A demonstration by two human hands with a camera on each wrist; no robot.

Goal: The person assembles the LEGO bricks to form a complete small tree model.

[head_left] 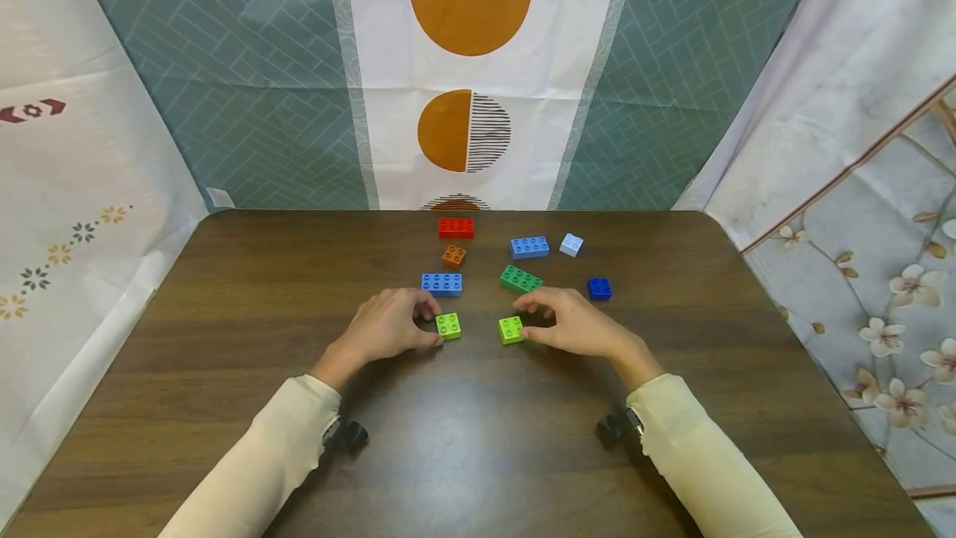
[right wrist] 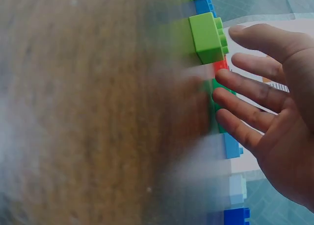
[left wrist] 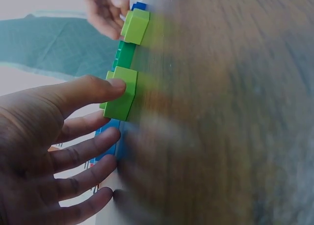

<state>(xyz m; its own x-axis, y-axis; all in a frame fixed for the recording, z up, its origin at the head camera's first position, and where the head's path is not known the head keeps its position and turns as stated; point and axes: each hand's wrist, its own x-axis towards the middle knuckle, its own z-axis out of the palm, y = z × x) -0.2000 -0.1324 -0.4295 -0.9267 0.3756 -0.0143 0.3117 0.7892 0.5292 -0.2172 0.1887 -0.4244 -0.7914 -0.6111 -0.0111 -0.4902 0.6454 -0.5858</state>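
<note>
My left hand (head_left: 390, 324) is at the left side of a lime-green toy brick (head_left: 448, 325), holding it by its left end. The thumb (left wrist: 115, 87) lies across its near face, with the index fingertip at the far edge; the other fingers are spread. To the right, my right hand (head_left: 571, 322) is beside a second lime-green brick (head_left: 511, 330), its fingers apart and loosely bent. Its thumb tip (right wrist: 238, 33) is right by the studs. Both bricks rest studs up on the brown table (head_left: 463, 430), a short gap between them.
Behind the hands lie a blue brick (head_left: 441, 285), a green brick (head_left: 520, 278), an orange brick (head_left: 454, 256), a red brick (head_left: 456, 227), another blue brick (head_left: 529, 247), a pale blue brick (head_left: 571, 245) and a dark blue brick (head_left: 599, 289). A patterned cloth (head_left: 284, 131) hangs at the back.
</note>
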